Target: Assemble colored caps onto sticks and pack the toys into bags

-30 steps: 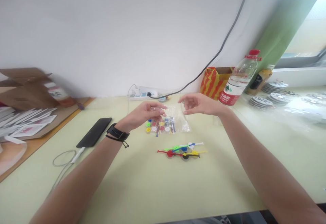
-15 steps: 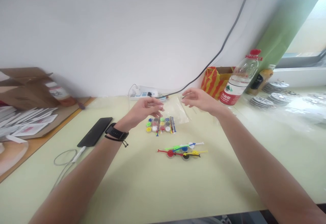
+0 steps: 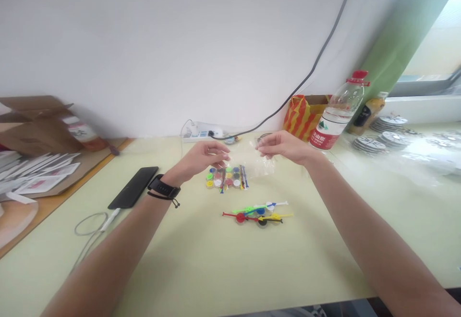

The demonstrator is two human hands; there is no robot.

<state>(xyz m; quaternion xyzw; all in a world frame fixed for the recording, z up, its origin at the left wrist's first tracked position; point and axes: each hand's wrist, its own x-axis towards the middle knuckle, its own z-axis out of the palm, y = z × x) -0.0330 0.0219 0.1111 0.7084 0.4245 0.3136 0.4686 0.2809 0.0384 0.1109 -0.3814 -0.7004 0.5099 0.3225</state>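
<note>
A thin clear plastic bag (image 3: pixel 260 165) stretches between my hands over the table. My left hand (image 3: pixel 203 160), with a black watch on the wrist, is closed at the bag's left edge. The thumb and fingers of my right hand (image 3: pixel 283 147) pinch its right side. Below my left fingers lie clear packs of coloured discs and sticks (image 3: pixel 226 177). Closer to me is a loose group of coloured arrow spinners (image 3: pixel 257 213) in red, green, blue, white, yellow and black, on round bases.
A black phone (image 3: pixel 133 187) with a white cable lies at left, near papers (image 3: pixel 46 175) and a cardboard box (image 3: pixel 36 125). A power strip (image 3: pixel 201 132) is by the wall. At right stand a water bottle (image 3: pixel 336 115), a striped bag (image 3: pixel 302 115) and stacked discs (image 3: pixel 369 145).
My right hand has closed from spread fingers to a pinch on the bag and moved slightly down. The bag has shifted to the right. The spinners and packs stay put.
</note>
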